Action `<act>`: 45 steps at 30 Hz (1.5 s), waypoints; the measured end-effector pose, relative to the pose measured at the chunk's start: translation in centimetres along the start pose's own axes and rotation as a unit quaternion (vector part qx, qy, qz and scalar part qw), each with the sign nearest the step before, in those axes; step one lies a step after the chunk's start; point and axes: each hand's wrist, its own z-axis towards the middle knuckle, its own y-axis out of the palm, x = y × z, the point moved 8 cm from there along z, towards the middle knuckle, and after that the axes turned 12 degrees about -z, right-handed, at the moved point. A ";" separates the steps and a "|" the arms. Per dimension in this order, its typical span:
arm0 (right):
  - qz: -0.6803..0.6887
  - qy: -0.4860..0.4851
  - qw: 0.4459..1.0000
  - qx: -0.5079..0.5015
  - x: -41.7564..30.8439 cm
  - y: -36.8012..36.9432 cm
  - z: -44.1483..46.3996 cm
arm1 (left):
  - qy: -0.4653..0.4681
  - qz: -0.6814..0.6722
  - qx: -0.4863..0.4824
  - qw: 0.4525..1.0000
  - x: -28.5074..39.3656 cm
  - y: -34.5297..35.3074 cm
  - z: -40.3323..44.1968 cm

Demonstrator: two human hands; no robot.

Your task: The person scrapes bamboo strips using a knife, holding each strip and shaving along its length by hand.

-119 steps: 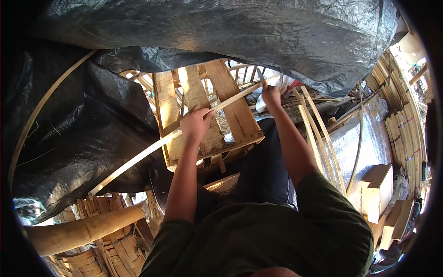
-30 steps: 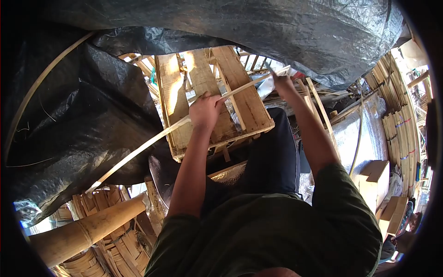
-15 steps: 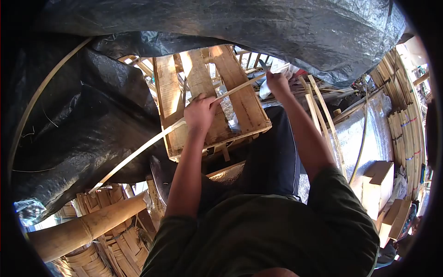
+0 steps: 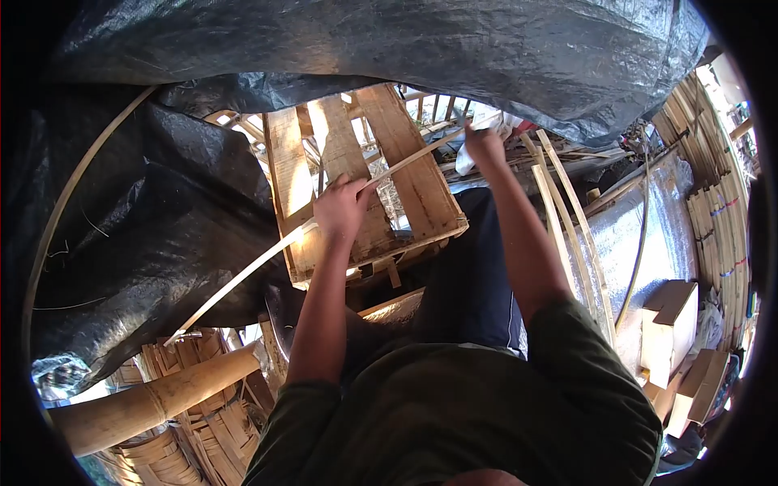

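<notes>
A long pale bamboo strip (image 4: 251,269) runs slantwise across a wooden slatted crate (image 4: 413,174), from the lower left up to the right. My left hand (image 4: 340,209) is closed around the strip over the crate's slats. Beyond the crate's right edge, my right hand (image 4: 485,146) is closed on a knife (image 4: 460,116); its grey blade points up and left, close to the strip's far end. The knife's handle is hidden in my fingers, and whether the blade touches the strip I cannot tell.
Black plastic sheeting (image 4: 162,219) hangs at left and overhead. Several bamboo strips (image 4: 579,219) lean beside my right arm. A thick bamboo pole (image 4: 154,401) lies at lower left above woven bamboo (image 4: 198,429). Cardboard boxes (image 4: 668,328) and bundled strips (image 4: 717,243) stand at right.
The view has shifted slightly, and the crate and my left hand appear a little farther left. Both hands keep their grips. The strip's far end now shows past the knife.
</notes>
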 end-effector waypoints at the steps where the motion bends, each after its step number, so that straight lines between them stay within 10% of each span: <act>1: -0.011 -0.032 0.999 0.034 -1.4 0.5 -1.4 | -0.002 -0.002 0.005 1.000 0.1 -0.1 0.2; 14: -0.038 -0.181 0.981 0.057 -1.1 1.1 0.9 | -0.025 0.007 -0.021 0.999 0.0 -0.1 0.3; 16: 0.021 -0.004 0.998 -0.065 -0.4 0.2 -1.0 | -0.010 -0.001 -0.001 1.000 0.0 0.0 0.1; 23: -0.092 -0.183 0.979 0.009 -0.7 1.1 1.9 | -0.006 -0.029 -0.003 1.000 0.2 -0.4 0.1; 24: 0.028 0.049 0.996 -0.069 0.8 -0.6 -0.2 | -0.007 -0.025 -0.006 1.000 0.2 -0.4 -0.1; 32: -0.280 -0.235 0.931 0.004 -3.2 0.4 -2.1 | -0.017 -0.032 -0.022 0.999 -0.1 -0.6 0.1; 34: 0.043 0.070 0.992 -0.097 -0.2 -1.4 -3.0 | -0.021 -0.048 -0.037 0.998 -0.4 -0.3 0.0; 36: -0.219 -0.250 0.941 0.059 -1.3 4.1 -0.7 | -0.012 -0.056 -0.026 0.998 -0.6 -0.3 0.0; 38: -0.160 -0.125 0.978 -0.058 -4.0 3.1 -5.2 | -0.013 -0.066 -0.039 0.997 -0.9 -0.1 0.1; 40: -0.314 -0.316 0.893 -0.063 -5.2 2.9 -4.7 | -0.014 -0.067 -0.038 0.997 -0.8 0.0 0.1; 43: -0.299 -0.176 0.937 -0.041 -1.8 -1.7 -1.1 | -0.018 -0.059 -0.048 0.997 -0.7 0.0 0.0; 44: -0.052 0.113 0.979 -0.161 1.5 -1.4 -0.8 | -0.024 -0.056 -0.055 0.997 -0.9 0.0 -0.1; 45: -0.100 -0.004 0.990 -0.099 0.6 -0.6 0.4 | -0.027 -0.058 -0.053 0.997 -1.0 -0.1 0.0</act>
